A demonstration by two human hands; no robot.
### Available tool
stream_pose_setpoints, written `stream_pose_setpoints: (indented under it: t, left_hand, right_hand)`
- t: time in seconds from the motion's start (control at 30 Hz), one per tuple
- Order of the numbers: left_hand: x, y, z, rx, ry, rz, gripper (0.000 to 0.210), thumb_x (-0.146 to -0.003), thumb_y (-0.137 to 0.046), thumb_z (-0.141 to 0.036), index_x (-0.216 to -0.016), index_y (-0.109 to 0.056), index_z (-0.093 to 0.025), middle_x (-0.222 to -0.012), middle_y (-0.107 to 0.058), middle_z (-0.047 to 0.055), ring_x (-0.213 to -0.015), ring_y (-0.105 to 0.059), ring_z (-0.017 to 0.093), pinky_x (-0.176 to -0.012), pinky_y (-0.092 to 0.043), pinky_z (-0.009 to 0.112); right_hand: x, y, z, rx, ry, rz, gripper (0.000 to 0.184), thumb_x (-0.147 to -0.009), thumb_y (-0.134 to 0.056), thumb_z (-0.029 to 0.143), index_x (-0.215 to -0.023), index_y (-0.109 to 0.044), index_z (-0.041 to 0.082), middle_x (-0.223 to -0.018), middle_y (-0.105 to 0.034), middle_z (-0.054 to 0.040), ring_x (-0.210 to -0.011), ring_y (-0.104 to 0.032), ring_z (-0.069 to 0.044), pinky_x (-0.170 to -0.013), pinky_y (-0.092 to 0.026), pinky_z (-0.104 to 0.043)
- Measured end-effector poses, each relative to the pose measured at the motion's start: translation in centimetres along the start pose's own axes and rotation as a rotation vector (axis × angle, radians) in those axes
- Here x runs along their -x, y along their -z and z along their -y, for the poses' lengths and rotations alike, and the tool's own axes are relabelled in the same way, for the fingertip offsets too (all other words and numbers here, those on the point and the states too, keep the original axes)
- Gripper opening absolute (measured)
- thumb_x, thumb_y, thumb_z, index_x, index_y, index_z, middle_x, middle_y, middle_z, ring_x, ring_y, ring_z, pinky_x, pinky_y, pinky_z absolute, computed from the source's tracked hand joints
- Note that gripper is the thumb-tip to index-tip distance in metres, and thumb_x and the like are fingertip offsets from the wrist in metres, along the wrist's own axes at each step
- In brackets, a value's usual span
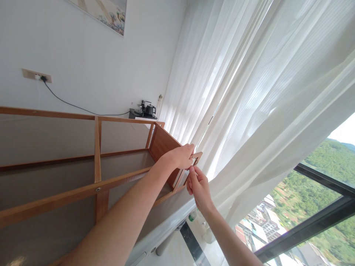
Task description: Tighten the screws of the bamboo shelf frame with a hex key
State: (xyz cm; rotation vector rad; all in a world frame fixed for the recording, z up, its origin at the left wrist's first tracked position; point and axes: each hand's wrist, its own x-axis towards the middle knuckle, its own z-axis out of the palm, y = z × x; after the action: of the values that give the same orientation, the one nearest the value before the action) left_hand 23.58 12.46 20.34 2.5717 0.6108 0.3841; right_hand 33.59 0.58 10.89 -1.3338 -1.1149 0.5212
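Note:
A reddish-brown wooden frame (97, 151) with open bays stretches from the left edge towards the centre. Its far end carries a solid wooden panel (166, 142) and, beyond that, a short rail. My left hand (181, 157) reaches over the frame to this end, its fingers curled down at the rail; what they grip is hidden. Close below it, my right hand (198, 184) is closed, thumb and forefinger pinched together against the same corner. Anything between those fingertips is too small to make out. One round metal fastener (98, 189) shows in the near rail.
White curtains (222, 92) hang just beyond my hands. A dark kettle (150, 109) stands on a small stand at the back, its cord running to a wall socket (36, 75). At right is a black-framed window (318, 210). A bottle (192, 215) stands below.

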Motion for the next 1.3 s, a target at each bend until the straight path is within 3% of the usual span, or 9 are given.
stream_pose_setpoints:
  t: [0.2,0.47,0.87,1.1,1.3]
  left_hand:
    - [-0.2,-0.1,0.3,-0.040,-0.004,-0.004,0.012,-0.093,-0.052,-0.022,-0.105,-0.050,-0.023,-0.112,-0.067,0.008,-0.082,-0.068,0.022,-0.066,-0.046,0.032]
    - [0.2,0.2,-0.2,-0.054,-0.007,-0.011,0.014,-0.093,-0.051,-0.019,-0.106,-0.050,-0.023,-0.120,-0.064,0.009,-0.094,-0.067,0.023,-0.071,-0.047,0.033]
    - [0.2,0.2,-0.1,-0.051,-0.011,-0.015,0.012,-0.094,-0.052,-0.020,-0.106,-0.050,-0.023,-0.119,-0.064,0.009,-0.090,-0.067,0.023,-0.069,-0.047,0.033]
    - [0.2,0.1,-0.1,-0.052,-0.004,-0.013,0.012,-0.095,-0.053,-0.023,-0.106,-0.050,-0.023,-0.114,-0.065,0.008,-0.081,-0.067,0.020,-0.066,-0.046,0.032]
    - [-0.1,-0.1,0.1,-0.047,-0.001,-0.014,0.014,-0.094,-0.053,-0.027,-0.107,-0.051,-0.023,-0.115,-0.066,0.008,-0.078,-0.067,0.020,-0.064,-0.046,0.031]
  right_hand:
    - [-1.0,1.5,-1.4,0.280,0.107,-0.023,0.045,-0.102,-0.042,0.066,-0.092,-0.054,0.023,-0.048,-0.042,0.0097,-0.040,-0.044,-0.011,-0.044,-0.035,-0.023]
    - [-1.9,2.5,-2.7,0.365,0.118,0.009,0.046,-0.101,-0.044,0.066,-0.094,-0.058,0.023,-0.050,-0.046,0.0079,-0.041,-0.045,-0.013,-0.044,-0.036,-0.024]
    - [-2.0,3.1,-1.7,0.440,0.109,-0.006,0.047,-0.100,-0.041,0.069,-0.088,-0.056,0.026,-0.047,-0.043,0.0088,-0.040,-0.042,-0.015,-0.045,-0.035,-0.025]
    - [-2.0,2.9,-1.0,0.330,0.031,0.092,0.049,-0.097,-0.044,0.072,-0.088,-0.055,0.026,-0.048,-0.039,0.0103,-0.036,-0.040,-0.012,-0.042,-0.034,-0.025]
    - [-1.4,1.4,0.6,-0.013,-0.083,0.182,0.047,-0.092,-0.057,0.070,-0.089,-0.055,0.024,-0.050,-0.034,0.0127,-0.035,-0.032,-0.008,-0.040,-0.025,-0.023]
